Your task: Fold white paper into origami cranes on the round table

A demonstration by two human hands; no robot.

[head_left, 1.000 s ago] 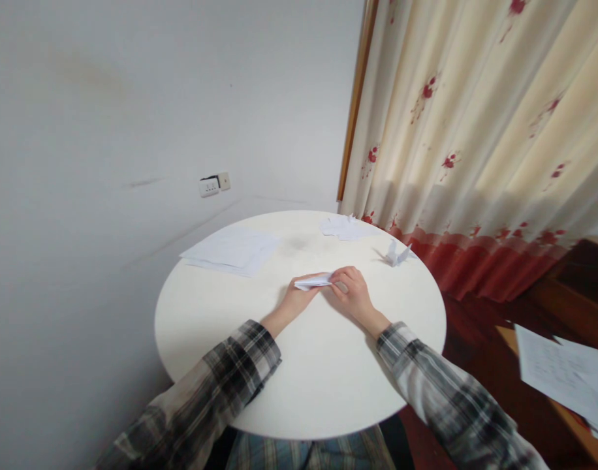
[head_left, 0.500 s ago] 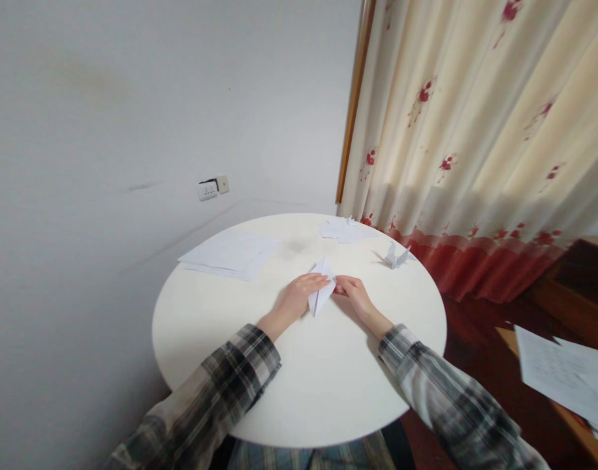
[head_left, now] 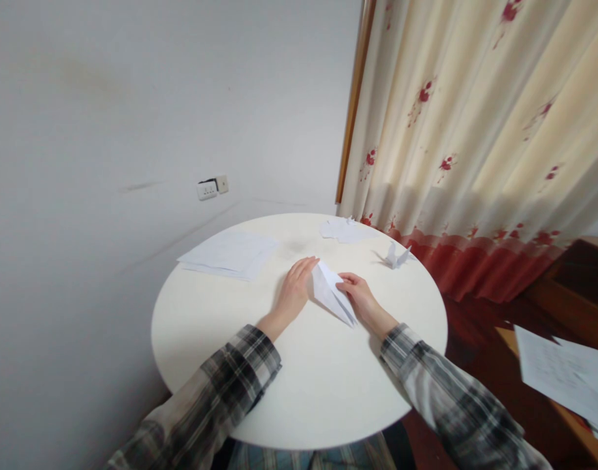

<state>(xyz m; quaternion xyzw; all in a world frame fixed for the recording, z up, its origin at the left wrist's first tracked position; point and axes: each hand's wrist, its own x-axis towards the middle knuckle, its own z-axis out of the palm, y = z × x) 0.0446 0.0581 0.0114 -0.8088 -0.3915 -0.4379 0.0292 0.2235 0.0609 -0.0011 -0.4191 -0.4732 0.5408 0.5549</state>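
A folded piece of white paper, long and pointed with a split lower end, is tilted between my hands over the round white table. My right hand pinches its right edge between thumb and fingers. On the other side, my left hand rests with fingers stretched out, its fingertips beside the paper's upper left edge. I cannot tell whether those fingertips touch the paper. A finished-looking paper crane stands at the table's right side.
White paper sheets lie stacked at the table's back left. Smaller paper pieces lie at the far edge. Beyond are a wall with a socket and a flowered curtain. Written sheets lie on a surface at lower right.
The folded paper has turned, its lower end swinging to the right in my right hand. My left hand has come off the paper's face and shifted slightly up and left.
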